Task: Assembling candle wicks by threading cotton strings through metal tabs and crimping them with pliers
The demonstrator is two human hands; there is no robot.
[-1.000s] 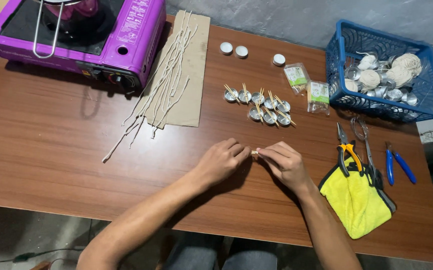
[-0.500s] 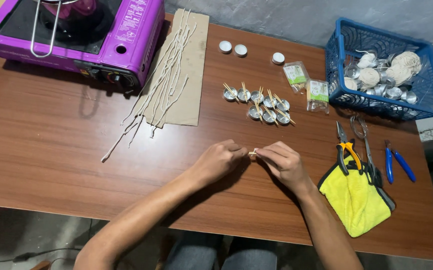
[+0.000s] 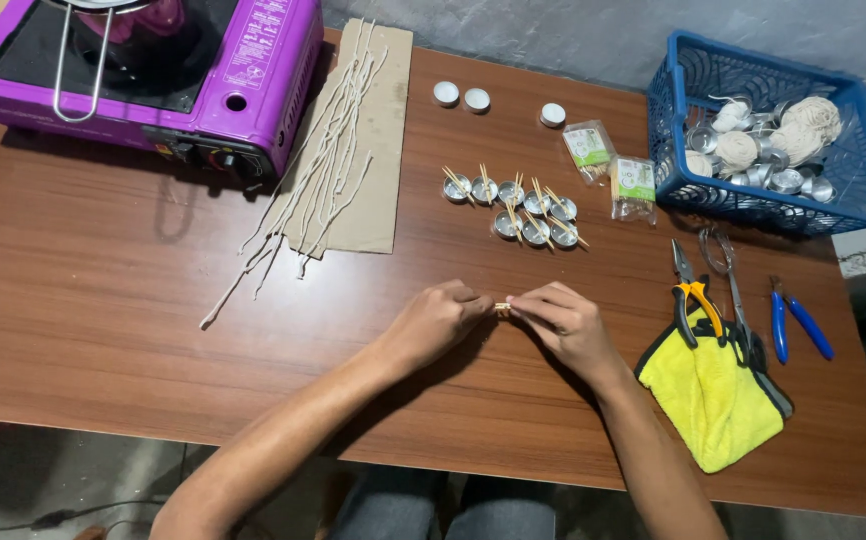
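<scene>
Stove (image 3: 153, 70) sat far left; cardboard (image 3: 363, 130) beside it; basket (image 3: 773, 140) far right; pliers (image 3: 695, 300) lay on cloth (image 3: 713, 400).

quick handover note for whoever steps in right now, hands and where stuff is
Left hand and right hand meet at the table's middle, pinching one small wick piece between their fingertips.
Eight small metal cups with sticks stand grouped beyond the hands; three empty cups lie farther back.
Waxed strings lie on cardboard left of them.
Pliers and scissors lie by the yellow cloth, untouched.
</scene>
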